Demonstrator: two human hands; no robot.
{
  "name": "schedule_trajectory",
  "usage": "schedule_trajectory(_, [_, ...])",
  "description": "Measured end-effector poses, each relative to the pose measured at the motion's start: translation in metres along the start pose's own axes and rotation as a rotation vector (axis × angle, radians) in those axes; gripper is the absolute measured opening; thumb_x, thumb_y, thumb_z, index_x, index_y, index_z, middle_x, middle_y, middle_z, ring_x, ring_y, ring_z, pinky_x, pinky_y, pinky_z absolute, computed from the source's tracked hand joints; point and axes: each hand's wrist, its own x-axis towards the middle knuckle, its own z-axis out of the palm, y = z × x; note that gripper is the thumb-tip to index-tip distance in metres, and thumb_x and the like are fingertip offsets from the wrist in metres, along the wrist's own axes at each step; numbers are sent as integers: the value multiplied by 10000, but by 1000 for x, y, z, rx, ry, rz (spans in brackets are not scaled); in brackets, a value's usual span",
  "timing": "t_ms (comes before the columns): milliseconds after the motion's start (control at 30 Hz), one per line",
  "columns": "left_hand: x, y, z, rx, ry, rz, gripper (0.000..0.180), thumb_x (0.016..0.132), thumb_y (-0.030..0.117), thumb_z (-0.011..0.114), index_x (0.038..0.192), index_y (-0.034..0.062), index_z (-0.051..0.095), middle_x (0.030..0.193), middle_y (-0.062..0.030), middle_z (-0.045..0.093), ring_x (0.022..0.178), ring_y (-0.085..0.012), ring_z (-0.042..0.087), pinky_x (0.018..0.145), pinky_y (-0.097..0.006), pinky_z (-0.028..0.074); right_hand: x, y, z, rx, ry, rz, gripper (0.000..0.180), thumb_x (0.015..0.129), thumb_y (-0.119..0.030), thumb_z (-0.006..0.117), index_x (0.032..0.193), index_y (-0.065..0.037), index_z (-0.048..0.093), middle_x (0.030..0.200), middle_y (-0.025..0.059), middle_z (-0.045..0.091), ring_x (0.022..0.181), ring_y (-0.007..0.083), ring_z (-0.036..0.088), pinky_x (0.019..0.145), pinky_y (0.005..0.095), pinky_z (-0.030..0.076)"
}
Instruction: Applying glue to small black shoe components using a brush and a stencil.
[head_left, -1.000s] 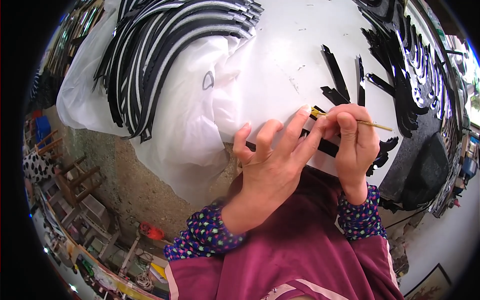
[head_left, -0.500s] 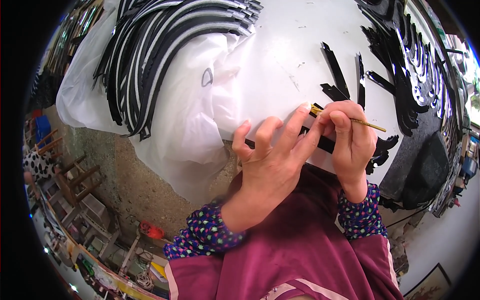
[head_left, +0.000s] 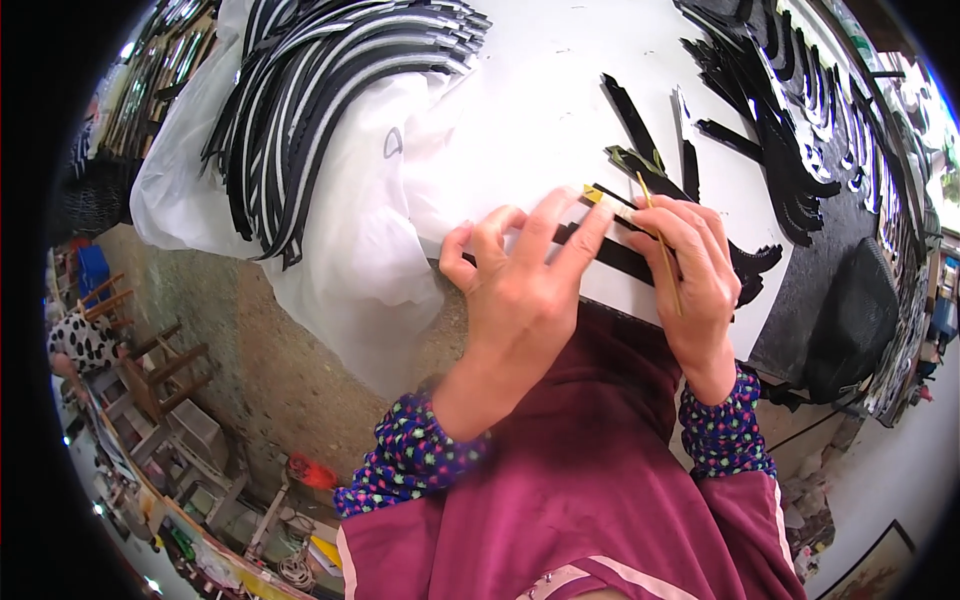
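My left hand is spread over the near edge of the white tabletop, its fingertips pressing down on narrow black strips. Just past its index fingertip shows a small yellow piece at the end of one strip. A wider black strip runs below, between both hands. In my right hand a thin, gold-coloured stick is held upright across the fingers. The right thumb and fingertips meet the strip close to the left index finger; exactly what they pinch there is hidden.
Several loose black strips lie beyond my hands. On the left, a bundle of curved black-and-white strips rests on white plastic sheeting. More black pieces are piled at right. Wooden stools stand on the floor.
The stick has swung from pointing right to standing upright in my right hand. More of the yellow piece shows, and a greenish mark or piece is visible on a loose strip beyond.
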Motion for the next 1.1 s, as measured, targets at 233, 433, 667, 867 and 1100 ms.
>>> schedule_trajectory(233, [-16, -6, -6, -152, 81, -28, 373, 840, 62, 687, 1190, 187, 719, 1187, 18, 588, 1069, -184, 529, 988, -452, 294, -8, 5, 6, -26, 46, -30, 258, 780, 60, 733, 1019, -24, 685, 1007, 110, 710, 899, 294, 647, 775, 371, 526])
schedule_trajectory(433, [-34, -2, -9, -10, 41, 4, 442, 871, 96, 678, 1293, 227, 684, 1150, 43, 566, 1056, -146, 518, 1023, -462, 268, -11, 0, 9, -132, 57, -55, 248, 794, 52, 709, 1023, -41, 680, 1015, 88, 711, 901, 277, 652, 766, 367, 499])
schedule_trajectory(667, [-35, -2, -9, 45, 20, -7, 458, 876, 115, 673, 1316, 240, 672, 1145, 51, 560, 1059, -131, 512, 1040, -475, 245, -7, -6, 10, -77, 63, 2, 246, 797, 52, 720, 1015, -47, 664, 979, 75, 702, 900, 267, 648, 791, 361, 487])
schedule_trajectory(867, [-37, -4, -9, 84, 22, 16, 459, 867, 112, 653, 1310, 233, 677, 1161, 56, 560, 1059, -121, 510, 1043, -483, 240, -3, -7, 2, 130, 63, 174, 223, 816, 66, 737, 1002, -24, 655, 951, 91, 691, 886, 271, 650, 788, 351, 517])
schedule_trajectory(1100, [-40, -7, -9, 78, -3, 31, 485, 844, 87, 628, 1303, 232, 679, 1187, 55, 558, 1067, -115, 507, 1058, -503, 233, -8, -20, -5, 127, -49, 36, 274, 771, 133, 741, 999, 20, 640, 938, 138, 671, 844, 287, 651, 738, 349, 529])
